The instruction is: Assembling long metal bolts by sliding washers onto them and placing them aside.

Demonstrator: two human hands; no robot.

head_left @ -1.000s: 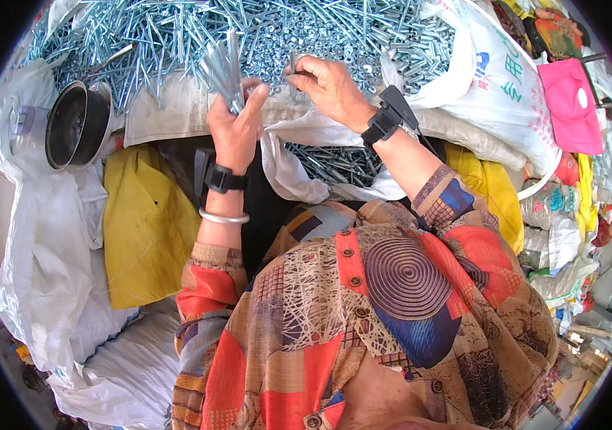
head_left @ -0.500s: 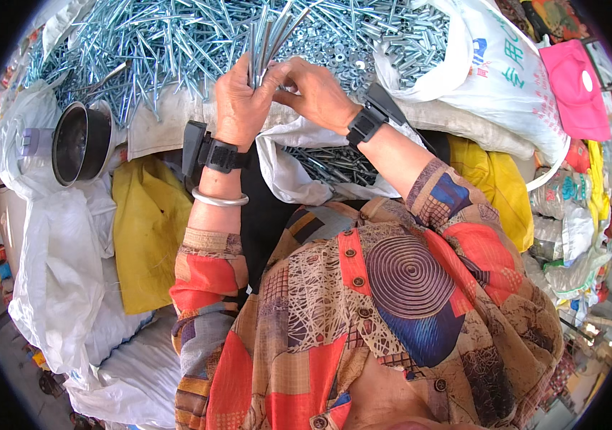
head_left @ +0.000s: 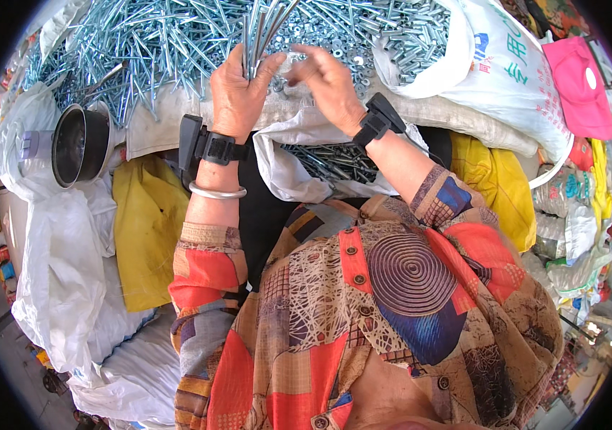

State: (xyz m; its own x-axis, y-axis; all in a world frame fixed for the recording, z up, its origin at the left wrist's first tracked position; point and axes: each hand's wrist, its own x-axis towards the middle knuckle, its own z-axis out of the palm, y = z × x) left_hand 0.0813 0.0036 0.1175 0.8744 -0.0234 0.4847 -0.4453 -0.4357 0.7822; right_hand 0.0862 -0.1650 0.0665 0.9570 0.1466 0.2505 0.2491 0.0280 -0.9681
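Note:
My left hand point(head_left: 238, 97) is closed around a bundle of long, thin silvery bolts point(head_left: 257, 36), which stand up from the fist and fan out at the top. Just to its right, apart from the bundle, is my right hand point(head_left: 329, 84). Its fingers point left and look spread, though somewhat blurred, and I see nothing in them. Behind both hands lies a pile of loose long bolts point(head_left: 155, 43). Small nuts and washers point(head_left: 341, 54) are heaped beyond the right hand, beside short metal sleeves point(head_left: 410, 36).
An open white sack point(head_left: 277, 168) holding dark bolts point(head_left: 334, 163) sits below my wrists. At left is a dark round pan point(head_left: 69, 147). A printed white sack point(head_left: 492, 79) and a pink cloth item point(head_left: 578, 86) lie at right. Yellow cloth point(head_left: 145, 236) hangs at left.
My right hand has come away from the left, and its fingers have spread. The left hand, still gripping the bolts, has shifted slightly up and left.

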